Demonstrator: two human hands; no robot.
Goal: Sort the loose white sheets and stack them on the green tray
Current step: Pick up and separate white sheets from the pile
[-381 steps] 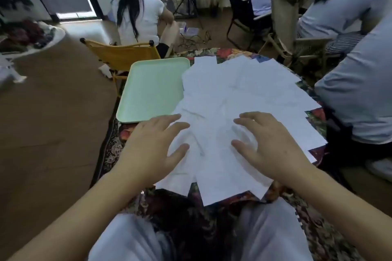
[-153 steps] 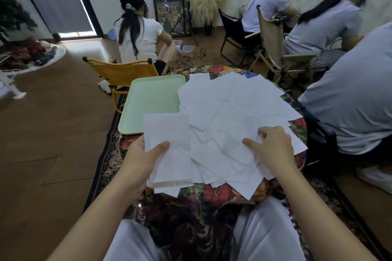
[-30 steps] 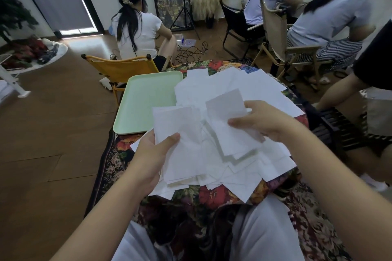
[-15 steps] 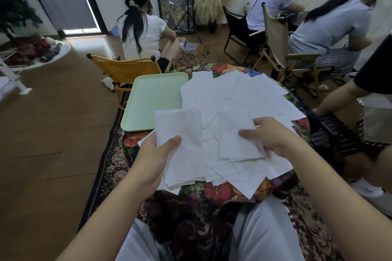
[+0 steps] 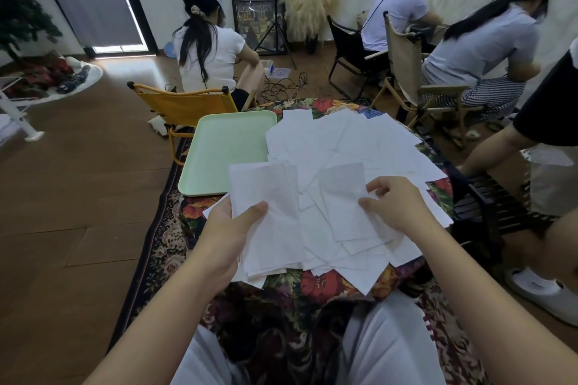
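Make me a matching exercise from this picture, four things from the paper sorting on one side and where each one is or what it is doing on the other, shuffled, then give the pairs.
1. left hand
2. right hand
3. green tray
4. yellow chair

A. holds nothing so far
B. grips a gathered stack
C. stands beyond the tray
D. pinches a single sheet

Pairs: 1-B, 2-D, 3-A, 4-C

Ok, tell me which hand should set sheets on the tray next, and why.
Probably the left hand. It already holds a gathered stack and is on the tray's side, with the tray just beyond it. The right hand pinches one sheet over the loose pile, farther from the tray.
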